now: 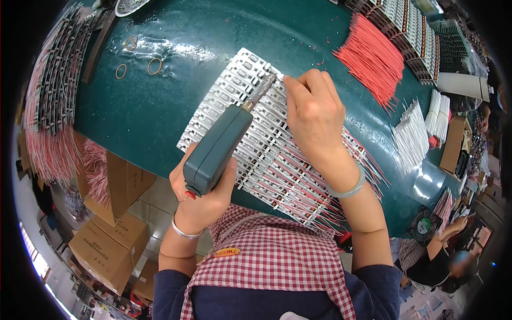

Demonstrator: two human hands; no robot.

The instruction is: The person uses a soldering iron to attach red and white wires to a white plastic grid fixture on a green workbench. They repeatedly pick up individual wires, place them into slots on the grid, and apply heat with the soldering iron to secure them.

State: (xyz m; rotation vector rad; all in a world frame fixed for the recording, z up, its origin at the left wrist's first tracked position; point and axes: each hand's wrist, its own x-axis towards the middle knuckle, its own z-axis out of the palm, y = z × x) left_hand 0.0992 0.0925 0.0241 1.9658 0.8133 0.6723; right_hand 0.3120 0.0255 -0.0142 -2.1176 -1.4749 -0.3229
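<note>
My left hand (205,181) is wrapped round a dark green gun-shaped tool (218,146) with a long, crusted silvery tip. That tip points up and right, over a slanted panel of white modules (218,98) set in rows on the green table. Close beside the tip, my right hand (317,109) is closed in a pinch above the panel's upper right part. What its fingertips hold is too small to make out. Thin red and white wires (298,186) run out of the panel's lower right rows, partly under my right forearm.
Loose red wires (370,58) lie at the far right, with white wires (410,136) nearer. Stacked module panels (400,26) stand behind. Several rubber bands (154,66) lie at the left, beside wired panels (58,80). Cardboard boxes (109,245) stand below left. Another person (437,261) sits at the right.
</note>
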